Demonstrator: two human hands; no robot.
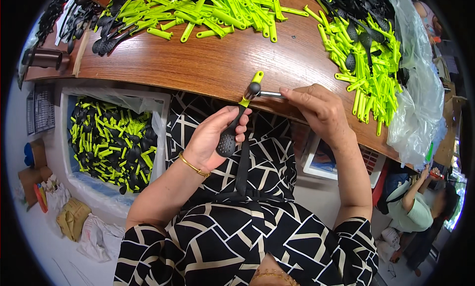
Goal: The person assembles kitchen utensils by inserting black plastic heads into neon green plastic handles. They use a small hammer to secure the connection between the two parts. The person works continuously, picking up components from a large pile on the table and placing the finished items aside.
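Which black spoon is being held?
The spoon in the left hand; others lie unheld, some on the table, some in the bin.

You can pass over open tabletop ahead of your left hand; green handles block beyond, a mixed heap right of your right hand.

Lighting: bright, indoor, fairly even. Sheen: pale, across the counter. Glare: white highlights on clear plastic sheeting; washed-out patch, far right rim. Shadow: beneath counter's front edge. Distortion: fisheye curvature, black corners. Blur: co-worker at right, soft.
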